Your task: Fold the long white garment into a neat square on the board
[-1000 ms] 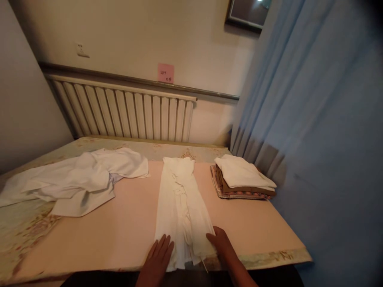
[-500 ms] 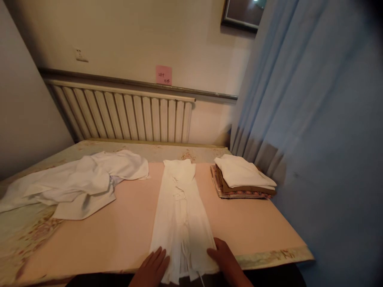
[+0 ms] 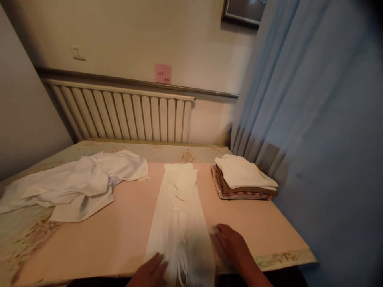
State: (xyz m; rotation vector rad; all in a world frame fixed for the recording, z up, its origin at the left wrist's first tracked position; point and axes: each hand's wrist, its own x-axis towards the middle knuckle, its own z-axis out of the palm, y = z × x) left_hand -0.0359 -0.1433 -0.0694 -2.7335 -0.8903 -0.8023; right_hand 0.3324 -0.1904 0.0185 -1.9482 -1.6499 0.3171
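Both hands lie flat and open, left hand (image 3: 151, 271) and right hand (image 3: 231, 245), on the white garment (image 3: 179, 223); pink note (image 3: 163, 73) writing unreadable.

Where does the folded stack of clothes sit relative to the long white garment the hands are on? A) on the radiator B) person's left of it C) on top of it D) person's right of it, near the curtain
D: the folded stack lies right of the long white garment, apart from it, beside the blue curtain.
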